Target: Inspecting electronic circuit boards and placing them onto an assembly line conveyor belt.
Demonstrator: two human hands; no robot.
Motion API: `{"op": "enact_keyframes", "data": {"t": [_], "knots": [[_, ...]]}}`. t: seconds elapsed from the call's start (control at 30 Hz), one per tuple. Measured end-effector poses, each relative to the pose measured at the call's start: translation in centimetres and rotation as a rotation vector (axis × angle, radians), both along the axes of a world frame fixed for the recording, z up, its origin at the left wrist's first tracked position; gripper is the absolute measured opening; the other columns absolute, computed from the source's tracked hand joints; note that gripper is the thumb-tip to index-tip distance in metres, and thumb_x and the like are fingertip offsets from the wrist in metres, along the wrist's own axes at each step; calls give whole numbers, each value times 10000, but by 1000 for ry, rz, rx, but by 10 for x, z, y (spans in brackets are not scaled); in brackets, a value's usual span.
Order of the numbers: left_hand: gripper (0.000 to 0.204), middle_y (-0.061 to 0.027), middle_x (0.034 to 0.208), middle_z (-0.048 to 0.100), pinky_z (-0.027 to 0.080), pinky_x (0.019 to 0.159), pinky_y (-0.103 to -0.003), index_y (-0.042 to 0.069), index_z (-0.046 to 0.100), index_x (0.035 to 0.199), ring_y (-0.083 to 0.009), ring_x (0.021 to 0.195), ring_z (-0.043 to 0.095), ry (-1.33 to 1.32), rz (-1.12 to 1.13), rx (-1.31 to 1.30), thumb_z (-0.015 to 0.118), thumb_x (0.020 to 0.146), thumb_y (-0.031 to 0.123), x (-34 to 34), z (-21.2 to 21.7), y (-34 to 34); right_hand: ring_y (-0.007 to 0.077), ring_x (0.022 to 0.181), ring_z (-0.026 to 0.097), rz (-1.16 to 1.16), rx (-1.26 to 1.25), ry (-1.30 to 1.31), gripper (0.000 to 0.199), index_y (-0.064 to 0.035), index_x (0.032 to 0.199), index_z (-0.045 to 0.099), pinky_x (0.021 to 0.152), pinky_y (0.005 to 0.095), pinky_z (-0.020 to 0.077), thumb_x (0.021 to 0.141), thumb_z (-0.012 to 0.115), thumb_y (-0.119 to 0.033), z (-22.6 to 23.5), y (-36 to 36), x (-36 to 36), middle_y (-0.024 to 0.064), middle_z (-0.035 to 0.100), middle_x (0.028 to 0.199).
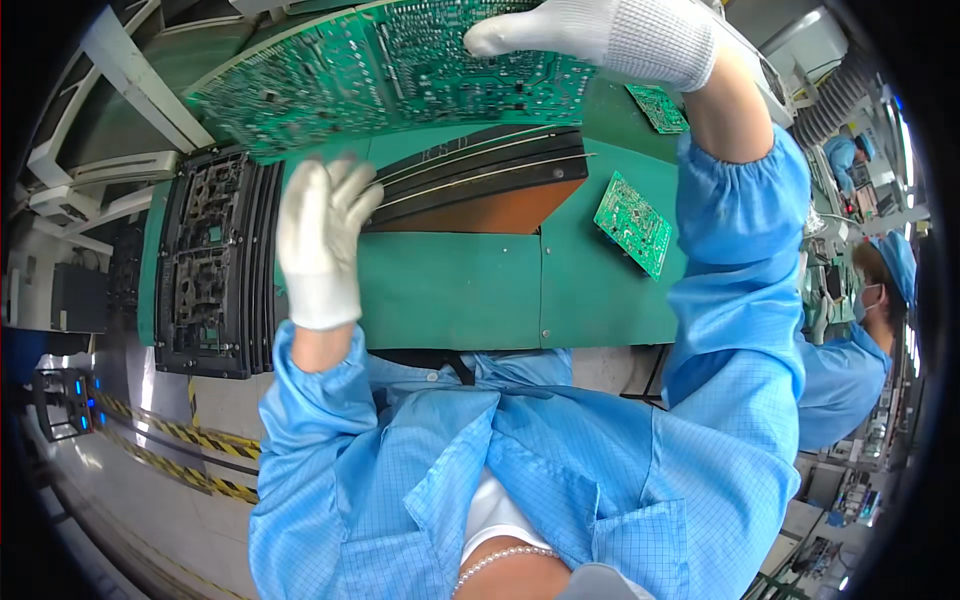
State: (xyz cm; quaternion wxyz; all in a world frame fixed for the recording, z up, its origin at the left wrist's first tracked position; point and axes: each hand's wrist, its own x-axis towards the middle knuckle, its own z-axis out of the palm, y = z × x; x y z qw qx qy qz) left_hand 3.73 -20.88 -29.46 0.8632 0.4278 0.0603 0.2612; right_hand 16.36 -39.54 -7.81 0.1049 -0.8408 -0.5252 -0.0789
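Straight to the far side: one large green circuit board (320, 75), packed with components, spanning broadly from left of centre to the right hand (615, 38). Gloved in white there, grasping the board near its far right end, thumb laid firmly across the face, fingers hidden behind it. Over to the left hand (322, 235), one more white glove, making two: grip released, fingers loosely spread and slightly blurred, up close to the board's near left edge, with contact there impossible to tell. Just right of those fingers, partly under the line of the large board, one black-and-brown box (500, 203), tapering toward the left, with two thin pale lines running along it. Below all that, one green worktop (450, 295), bare in a broad patch on the near side. Across to the right, two small green circuit boards: a nearer one (633, 224) lying askew beside the right sleeve (735, 300), and a farther one (657, 108) close to the right wrist. At the left end, several black frames (240, 300) packed side by side, too tight to count. Down on the floor, left, two long strips of yellow-and-black tape (215, 487), roughly parallel. Far out right, two co-workers (840, 390) in blue, one near, one well beyond. And closest of all, at the collar, one string of pale beads (500, 558).
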Motion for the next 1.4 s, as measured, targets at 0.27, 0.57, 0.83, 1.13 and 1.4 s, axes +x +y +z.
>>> {"op": "enact_keyframes", "data": {"t": [0.27,0.57,0.83,1.13,1.4], "knots": [[184,-122,1020,681,522,875,-308,-35,604,1144,-184,958,665,263,102,404,567,989,57,-50,-72,-19,382,840,653,7,-353,-3,343,21,937,673,762,437,516,833,676,-306,-16,21,4,219,658,846],[198,-138,1050,672,522,908,-324,-48,580,1170,-202,983,656,205,81,498,536,997,36,-56,-76,-24,390,838,655,-26,-478,-65,319,5,952,672,759,447,517,833,699,-290,-24,31,-9,208,662,845],[465,-226,1324,502,470,1025,-428,-55,415,1340,-317,1232,522,-183,832,856,591,968,159,-83,-80,-6,230,719,640,111,-336,-463,125,-85,852,561,643,373,489,791,615,-180,-94,0,-72,50,571,703],[1041,-310,1482,355,312,1157,-476,-64,274,1468,-382,1366,421,-256,400,671,595,849,708,-83,-44,12,271,874,684,145,-156,-477,246,-54,913,608,740,376,545,721,687,-187,-58,-64,-104,138,682,1080],[299,-64,956,723,524,787,-284,-23,680,1078,-139,816,660,-26,265,511,776,799,31,-25,36,27,193,768,653,-14,125,-285,258,-9,1066,648,720,302,513,839,726,-102,-18,-64,-61,113,655,863]]}}
